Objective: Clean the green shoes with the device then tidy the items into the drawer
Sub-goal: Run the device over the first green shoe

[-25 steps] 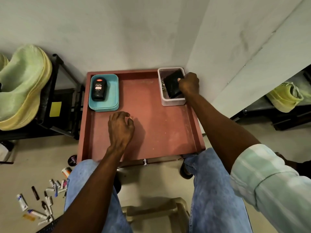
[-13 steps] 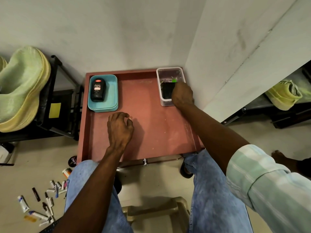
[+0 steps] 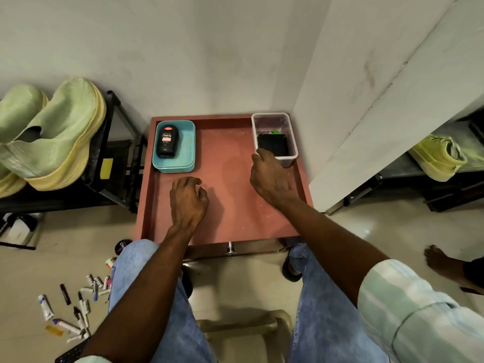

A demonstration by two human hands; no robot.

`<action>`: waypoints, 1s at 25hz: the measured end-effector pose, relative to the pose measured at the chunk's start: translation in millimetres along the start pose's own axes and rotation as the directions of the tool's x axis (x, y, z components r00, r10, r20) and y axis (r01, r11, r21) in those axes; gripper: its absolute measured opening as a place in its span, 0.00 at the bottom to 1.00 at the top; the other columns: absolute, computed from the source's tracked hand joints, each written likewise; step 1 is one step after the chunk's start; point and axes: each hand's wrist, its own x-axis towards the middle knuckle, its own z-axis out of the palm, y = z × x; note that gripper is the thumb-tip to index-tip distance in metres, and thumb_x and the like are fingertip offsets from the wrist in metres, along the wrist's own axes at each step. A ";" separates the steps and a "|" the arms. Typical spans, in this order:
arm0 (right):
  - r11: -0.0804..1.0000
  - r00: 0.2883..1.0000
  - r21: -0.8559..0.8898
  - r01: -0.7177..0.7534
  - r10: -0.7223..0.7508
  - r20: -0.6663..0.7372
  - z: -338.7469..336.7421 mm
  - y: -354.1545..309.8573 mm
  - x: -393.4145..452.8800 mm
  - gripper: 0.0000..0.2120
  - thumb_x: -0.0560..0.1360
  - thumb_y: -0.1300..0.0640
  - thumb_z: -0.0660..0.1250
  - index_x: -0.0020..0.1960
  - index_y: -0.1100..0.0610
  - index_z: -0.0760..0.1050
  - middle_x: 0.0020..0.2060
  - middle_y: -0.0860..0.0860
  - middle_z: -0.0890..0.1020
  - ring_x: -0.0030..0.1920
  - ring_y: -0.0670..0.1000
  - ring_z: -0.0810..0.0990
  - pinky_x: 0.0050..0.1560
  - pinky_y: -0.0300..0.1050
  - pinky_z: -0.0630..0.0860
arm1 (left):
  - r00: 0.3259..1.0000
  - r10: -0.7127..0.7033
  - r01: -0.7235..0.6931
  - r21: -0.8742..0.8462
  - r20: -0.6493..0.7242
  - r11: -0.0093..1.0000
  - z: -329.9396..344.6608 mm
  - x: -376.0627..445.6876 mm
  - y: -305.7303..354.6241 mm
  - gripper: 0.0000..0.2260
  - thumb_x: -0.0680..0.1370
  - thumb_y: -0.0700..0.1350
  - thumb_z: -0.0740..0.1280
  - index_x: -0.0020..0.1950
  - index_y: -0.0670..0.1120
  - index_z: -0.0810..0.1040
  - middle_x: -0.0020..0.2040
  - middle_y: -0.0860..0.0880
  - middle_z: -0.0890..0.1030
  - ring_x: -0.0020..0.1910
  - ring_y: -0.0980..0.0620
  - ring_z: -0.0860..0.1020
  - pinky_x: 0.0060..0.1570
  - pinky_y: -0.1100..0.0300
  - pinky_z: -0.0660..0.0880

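Black device (image 3: 273, 148) lies flat in the clear tub (image 3: 293, 142) at the drawer's (image 3: 235, 205) far right corner, likely stowed for tidying; dark, boxy, something green beside it. Right hand (image 3: 271, 176) hovers at the tub's near rim, fingers loose, gripping nothing. Left hand (image 3: 189, 199) rests on the drawer floor, fingers loosely curled, empty, probably steadying. Bottle (image 3: 167, 140) sits in the teal tray (image 3: 188, 163). 2 green shoes (image 3: 52, 132) stand on the left rack (image 3: 117, 142), apparently finished.

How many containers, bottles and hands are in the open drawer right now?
Containers: 2, the blue tray and the clear tub
Bottles: 1, the black bottle
Hands: 2, left hand and right hand
Total: 5
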 end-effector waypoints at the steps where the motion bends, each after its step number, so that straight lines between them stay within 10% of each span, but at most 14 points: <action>1: 1.000 0.999 -0.002 0.027 -0.027 0.021 3.2 -9.8 -9.5 0.12 0.75 0.65 0.61 0.57 0.66 0.77 0.56 0.62 0.79 0.56 0.60 0.78 0.56 0.53 0.77 | 1.000 -0.011 0.011 -0.016 -0.009 1.000 -6.2 -4.3 -1.9 0.12 0.74 0.39 0.67 0.56 0.39 0.80 0.55 0.41 0.80 0.59 0.43 0.74 0.60 0.51 0.69; 8: 0.986 0.990 0.100 0.134 -0.137 0.030 2.3 -103.6 -30.9 0.15 0.74 0.65 0.60 0.59 0.64 0.77 0.55 0.59 0.80 0.55 0.59 0.78 0.59 0.53 0.74 | 0.955 -0.144 0.101 -0.174 -0.257 0.980 -73.8 -30.6 -41.3 0.10 0.73 0.38 0.64 0.51 0.40 0.81 0.51 0.43 0.81 0.56 0.44 0.75 0.58 0.56 0.69; 12: 0.960 0.978 0.192 0.203 -0.208 0.003 -8.1 -168.4 -17.8 0.14 0.73 0.65 0.62 0.58 0.64 0.77 0.53 0.60 0.80 0.53 0.60 0.78 0.55 0.53 0.75 | 0.801 -0.391 0.244 -0.349 -0.453 0.905 -126.5 -46.5 -81.8 0.07 0.74 0.36 0.66 0.50 0.41 0.81 0.50 0.44 0.81 0.54 0.46 0.75 0.55 0.60 0.68; 17: 0.904 0.950 0.314 0.291 -0.312 0.016 -21.1 -253.7 0.7 0.10 0.76 0.62 0.62 0.55 0.64 0.77 0.51 0.59 0.79 0.51 0.59 0.78 0.51 0.52 0.75 | 0.677 -0.626 0.468 -0.430 -0.387 0.772 -146.7 -59.6 -125.7 0.10 0.75 0.41 0.65 0.54 0.42 0.81 0.53 0.44 0.81 0.56 0.45 0.76 0.56 0.57 0.71; 25: 0.870 0.926 0.337 0.360 -0.376 -0.017 -30.6 -355.3 59.1 0.26 0.75 0.49 0.68 0.68 0.61 0.71 0.62 0.57 0.75 0.62 0.58 0.73 0.61 0.53 0.71 | 0.658 -0.662 0.511 -0.434 -0.358 0.742 -147.5 -59.3 -138.3 0.12 0.74 0.42 0.66 0.56 0.43 0.80 0.55 0.44 0.80 0.57 0.45 0.75 0.57 0.51 0.74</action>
